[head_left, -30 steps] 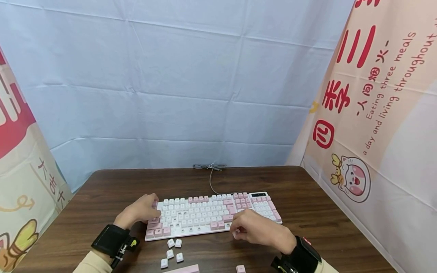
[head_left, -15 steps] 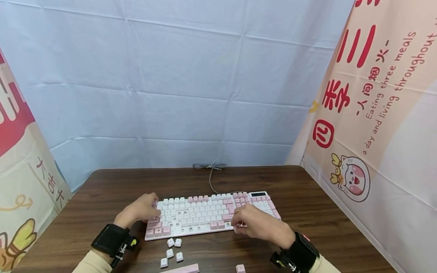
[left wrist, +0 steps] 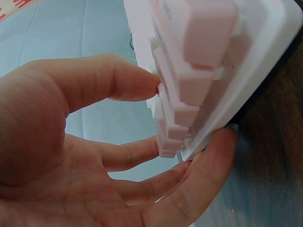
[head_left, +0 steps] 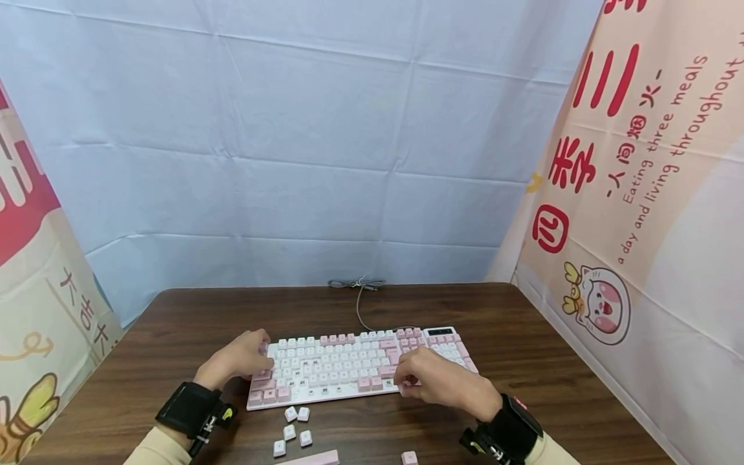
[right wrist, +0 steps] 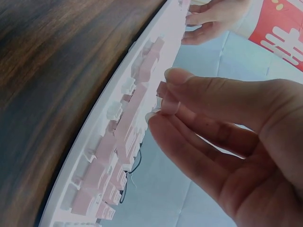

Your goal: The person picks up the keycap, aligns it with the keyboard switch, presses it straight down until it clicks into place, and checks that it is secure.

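A white-and-pink keyboard [head_left: 331, 365] lies on the brown table. At its left end my left hand [head_left: 240, 356] grips the edge; in the left wrist view the thumb presses on the pink keys [left wrist: 187, 111] and the other fingers reach around the side. My right hand [head_left: 444, 385] is over the front row, right of the middle. In the right wrist view, its thumb and forefinger pinch a small pink keycap [right wrist: 170, 105] just off the keys. Close below it, bare switches [right wrist: 114, 110] show between fitted pink keycaps.
Several loose white keycaps [head_left: 290, 433] lie in front of the keyboard. A long pink keycap [head_left: 314, 458] and a single pink keycap [head_left: 409, 458] are near the bottom edge of the head view. Behind, a bundled cable [head_left: 357, 283] lies at the table's far edge.
My right hand shifts slightly right and up over the keyboard in the first half second, then holds still. The left hand stays where it is.
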A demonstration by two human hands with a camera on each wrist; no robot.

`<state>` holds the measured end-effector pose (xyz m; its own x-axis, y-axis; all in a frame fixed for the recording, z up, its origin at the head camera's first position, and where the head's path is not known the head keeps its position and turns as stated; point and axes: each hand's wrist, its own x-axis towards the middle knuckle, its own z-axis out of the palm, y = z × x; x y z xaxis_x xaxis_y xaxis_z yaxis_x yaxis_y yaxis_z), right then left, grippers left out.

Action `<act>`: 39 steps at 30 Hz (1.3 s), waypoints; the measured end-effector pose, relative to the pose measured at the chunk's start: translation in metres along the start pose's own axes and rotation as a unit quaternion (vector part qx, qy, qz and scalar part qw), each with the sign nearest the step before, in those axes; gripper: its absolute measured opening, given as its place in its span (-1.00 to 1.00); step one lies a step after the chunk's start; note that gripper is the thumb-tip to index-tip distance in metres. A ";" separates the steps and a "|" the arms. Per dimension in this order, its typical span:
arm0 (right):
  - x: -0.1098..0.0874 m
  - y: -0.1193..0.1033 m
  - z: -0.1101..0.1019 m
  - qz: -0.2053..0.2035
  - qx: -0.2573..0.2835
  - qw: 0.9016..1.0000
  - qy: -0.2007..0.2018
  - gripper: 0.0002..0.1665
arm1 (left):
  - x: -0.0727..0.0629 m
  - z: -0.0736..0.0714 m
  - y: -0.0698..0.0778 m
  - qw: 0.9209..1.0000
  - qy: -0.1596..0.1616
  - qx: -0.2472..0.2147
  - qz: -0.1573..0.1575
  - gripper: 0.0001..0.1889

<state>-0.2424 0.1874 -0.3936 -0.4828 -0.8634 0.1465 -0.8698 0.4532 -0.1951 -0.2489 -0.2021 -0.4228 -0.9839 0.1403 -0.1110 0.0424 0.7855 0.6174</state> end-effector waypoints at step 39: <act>0.005 0.009 -0.002 0.045 0.018 0.999 -0.004 -0.90 | 0.001 0.000 -0.002 1.000 -0.005 0.007 0.009 -0.43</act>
<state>-0.2524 0.1879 -0.3928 -0.5587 -0.8209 0.1188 -0.8181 0.5219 -0.2414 -0.2503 -0.2038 -0.4240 -0.9813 0.1597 -0.1079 0.0620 0.7918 0.6076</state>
